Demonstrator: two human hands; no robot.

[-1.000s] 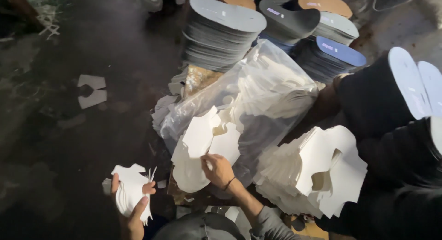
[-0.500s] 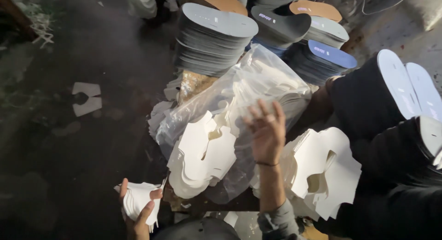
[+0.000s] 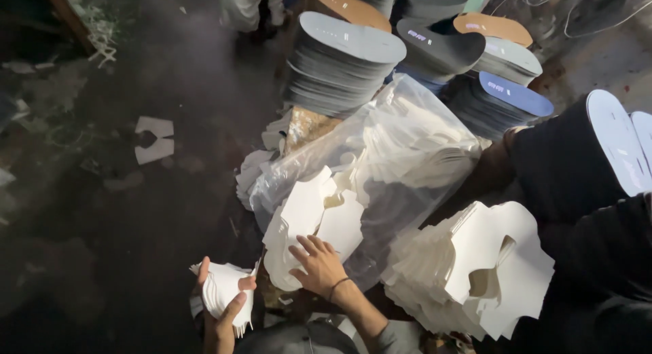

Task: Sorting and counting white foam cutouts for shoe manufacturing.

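Observation:
My left hand [image 3: 224, 313] grips a small stack of white cut-out pieces [image 3: 223, 289] at the bottom of the view, thumb on top. My right hand [image 3: 318, 264] lies flat, fingers spread, on a pile of the same white cut pieces [image 3: 309, 218] that spills from the mouth of a clear plastic bag [image 3: 394, 157]. A dark band circles my right wrist. To the right lies a second, larger stack of white cut pieces [image 3: 475, 272].
Tall stacks of grey, black and blue shoe-sole sheets [image 3: 339, 62] stand behind the bag, with more black stacks [image 3: 577, 157] at the right. A single white cut piece [image 3: 155, 139] lies on the dark, dirty floor at the left. Someone's light trouser legs [image 3: 252, 4] show at the top.
My right hand was raised over the bag half a second ago; it has dropped back onto the white pile. The left hand still holds its small stack.

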